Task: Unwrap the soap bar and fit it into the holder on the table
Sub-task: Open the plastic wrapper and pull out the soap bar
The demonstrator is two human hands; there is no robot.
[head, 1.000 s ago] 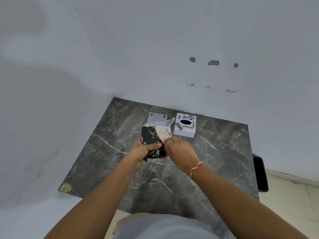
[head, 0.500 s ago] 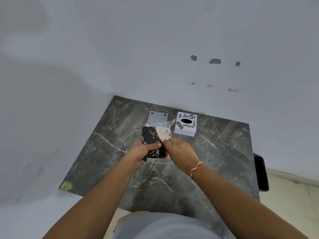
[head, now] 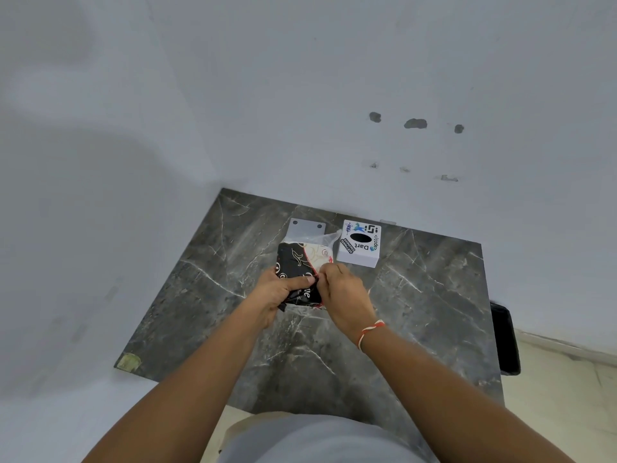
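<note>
The wrapped soap bar (head: 295,264), in a black, cream and red printed wrapper, is held just above the dark marble table (head: 417,302). My left hand (head: 278,292) grips its near left side, thumb across the black wrapper. My right hand (head: 344,292) pinches the wrapper's edge at the middle right. Behind the soap lies the grey holder plate (head: 305,227) with two screw holes, partly covered by clear plastic film (head: 330,237). The bare soap itself is hidden by the wrapper.
A white box (head: 359,247) with stickers and a black oval hole stands right of the holder. White walls close the back and left. A black object (head: 507,339) sits past the table's right edge. A yellowish sticker (head: 129,361) marks the near left corner.
Both hands stay on the wrapped soap. My right hand's fingers have shifted slightly along the wrapper's edge. The cream flap looks a little more closed.
</note>
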